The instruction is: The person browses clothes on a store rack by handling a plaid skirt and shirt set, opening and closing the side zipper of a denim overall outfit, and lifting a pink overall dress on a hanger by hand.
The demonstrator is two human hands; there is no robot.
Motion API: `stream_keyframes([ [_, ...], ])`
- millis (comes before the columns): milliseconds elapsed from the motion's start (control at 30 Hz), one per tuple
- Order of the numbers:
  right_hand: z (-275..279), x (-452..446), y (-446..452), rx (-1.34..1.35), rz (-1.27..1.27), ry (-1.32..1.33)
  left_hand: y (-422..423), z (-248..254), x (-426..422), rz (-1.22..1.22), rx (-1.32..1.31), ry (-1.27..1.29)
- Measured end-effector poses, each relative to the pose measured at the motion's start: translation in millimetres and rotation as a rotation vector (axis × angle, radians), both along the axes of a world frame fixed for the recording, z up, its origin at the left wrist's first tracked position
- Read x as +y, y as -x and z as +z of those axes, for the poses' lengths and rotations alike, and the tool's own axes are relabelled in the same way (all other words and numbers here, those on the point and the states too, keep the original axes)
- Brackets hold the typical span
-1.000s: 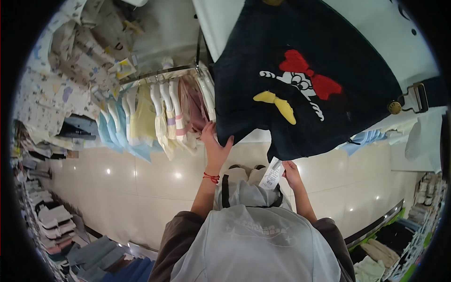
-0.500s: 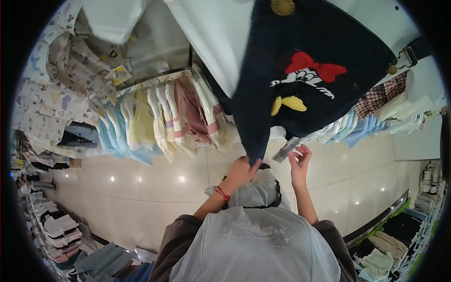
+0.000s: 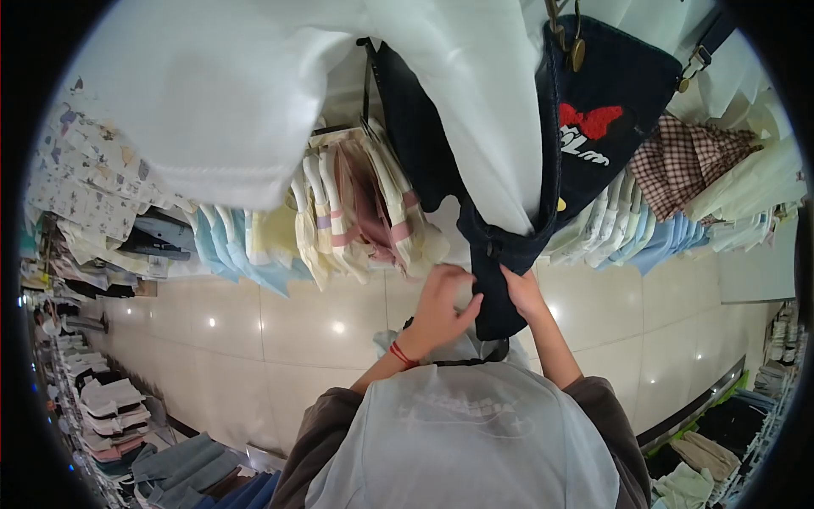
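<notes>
A dark denim overall dress (image 3: pixel 593 93) hangs in front of me. Its front carries a red-bow mouse appliqué (image 3: pixel 589 123), partly folded out of sight. A white sleeve (image 3: pixel 475 110) drapes over the denim. My right hand (image 3: pixel 526 295) pinches the edge of the lower dark denim, which hangs down between my hands. On the other side, my left hand (image 3: pixel 439 312) is curved with thumb and fingers apart, its thumb close to the denim. A red string bracelet circles the left wrist.
Pastel children's clothes (image 3: pixel 339 204) hang on a rail to the left. A plaid garment (image 3: pixel 691 157) and more hung clothes are at right. Folded clothes (image 3: pixel 110 403) fill shelves at lower left, with more stacks (image 3: pixel 704 458) at lower right. Underfoot is a tiled floor (image 3: pixel 322 327).
My left hand has let go of the denim edge, and my right hand has taken hold of it. The appliquéd front has swung right and folded. The tag by my right hand no longer shows.
</notes>
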State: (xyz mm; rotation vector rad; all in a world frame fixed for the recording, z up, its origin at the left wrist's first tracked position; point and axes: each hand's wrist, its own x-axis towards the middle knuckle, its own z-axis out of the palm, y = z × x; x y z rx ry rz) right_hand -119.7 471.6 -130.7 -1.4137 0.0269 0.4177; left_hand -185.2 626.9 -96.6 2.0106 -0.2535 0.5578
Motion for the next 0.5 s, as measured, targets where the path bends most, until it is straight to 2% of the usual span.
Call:
stream_keyframes([
  [33,3.1,4.4,1.6,0.081,-0.004,-0.018,-4.2,6.9,3.2,0.095,-0.022,0.081],
  [67,3.4,10.0,3.5,0.068,0.007,-0.041,-8.2,14.2,8.3,0.097,0.028,0.050],
  [167,-1.5,21.5,8.8,0.022,0.059,-0.086,-13.4,-1.2,22.7,-0.185,0.255,-0.009],
  [267,-7.9,27.2,10.6,-0.067,0.071,-0.036,-12.3,-27.6,30.3,-0.147,0.386,-0.039],
  [367,-23.6,20.0,5.0,-0.183,0.059,0.057,-7.7,-29.7,40.4,0.069,0.415,-0.174],
  [500,-11.8,11.9,-1.5,-0.182,0.059,0.232,-1.0,-25.5,48.9,0.053,0.404,-0.241],
])
